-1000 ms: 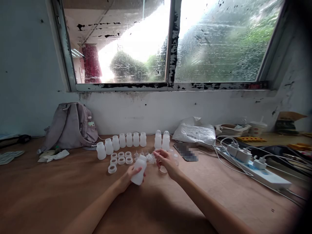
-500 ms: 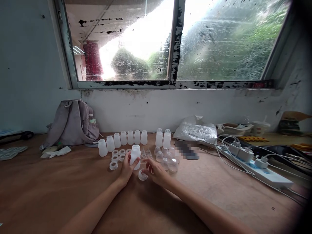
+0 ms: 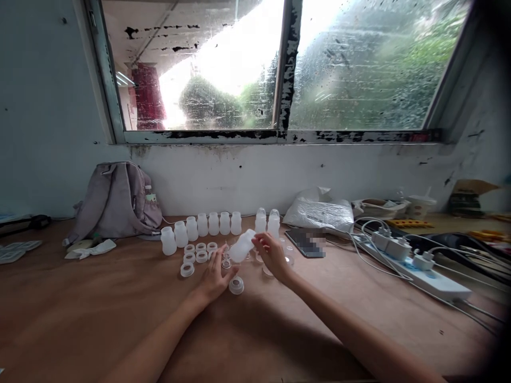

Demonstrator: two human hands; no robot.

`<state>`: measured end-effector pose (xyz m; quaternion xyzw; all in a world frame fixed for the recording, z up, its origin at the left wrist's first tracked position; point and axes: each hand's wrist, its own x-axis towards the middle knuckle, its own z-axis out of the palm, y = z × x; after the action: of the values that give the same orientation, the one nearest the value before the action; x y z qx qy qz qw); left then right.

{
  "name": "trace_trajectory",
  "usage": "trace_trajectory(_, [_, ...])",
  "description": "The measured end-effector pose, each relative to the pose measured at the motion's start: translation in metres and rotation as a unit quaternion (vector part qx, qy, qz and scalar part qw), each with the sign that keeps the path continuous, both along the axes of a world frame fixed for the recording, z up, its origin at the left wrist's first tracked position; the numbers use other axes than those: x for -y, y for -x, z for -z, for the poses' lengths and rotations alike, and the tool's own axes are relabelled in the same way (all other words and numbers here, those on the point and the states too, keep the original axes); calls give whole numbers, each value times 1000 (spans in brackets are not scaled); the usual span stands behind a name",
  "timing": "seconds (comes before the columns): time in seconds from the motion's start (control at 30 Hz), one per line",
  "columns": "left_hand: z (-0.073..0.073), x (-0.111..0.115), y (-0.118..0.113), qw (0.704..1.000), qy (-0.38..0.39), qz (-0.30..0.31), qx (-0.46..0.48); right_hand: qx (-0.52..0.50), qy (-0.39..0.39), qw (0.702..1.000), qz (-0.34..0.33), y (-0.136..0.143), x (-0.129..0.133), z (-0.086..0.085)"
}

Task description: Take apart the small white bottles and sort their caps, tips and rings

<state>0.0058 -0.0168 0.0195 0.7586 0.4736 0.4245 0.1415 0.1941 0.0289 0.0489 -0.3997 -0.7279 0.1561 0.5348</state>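
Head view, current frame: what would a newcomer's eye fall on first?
Probably the bright window with flaking paint on its frame, spanning most of the top. Next, at the center, the tilted bottle in the right hand's grip, the left hand spread open beside it. Then the row of seven uncapped bottles standing behind, left of center.

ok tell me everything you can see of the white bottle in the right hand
The milky-white, translucent, plastic-looking bottle has a rounded body and a narrower neck; no markings can be made out. It is tilted over the brown tabletop, neck toward the picture's upper right, where fingertips of the bare right hand hold it. The bare left hand is open close by its base; whether it touches is unclear.
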Motion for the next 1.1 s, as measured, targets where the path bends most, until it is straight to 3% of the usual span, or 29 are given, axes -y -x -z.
trace_trajectory(0.2, [9,-1,1,975,20,167,-146,170,42,976,132,-10,-71,-37])
trace_trajectory(0.33, [14,-1,-1,969,0,183,-166,306,91,923,213,2,-108,-52])
trace_trajectory(0.5, [13,-2,1,966,-13,187,-177,352,130,899,227,19,-135,-49])
trace_trajectory(0.67, [8,-2,9,960,-9,223,-169,371,149,887,230,26,-142,-37])
trace_trajectory(0.8, [9,-7,13,967,30,208,-147,352,134,897,230,27,-136,-39])
trace_trajectory(0.9, [11,-11,14,972,82,180,-124,325,106,916,211,33,-112,-38])
trace_trajectory(0.93, [12,-12,14,973,91,175,-117,316,92,925,192,35,-98,-34])
trace_trajectory(1.0, [15,-14,13,975,91,169,-109,267,22,960,85,40,-62,-17])
trace_trajectory(1.1, [19,-16,9,979,65,162,-101,247,-3,969,-20,42,-2,21])
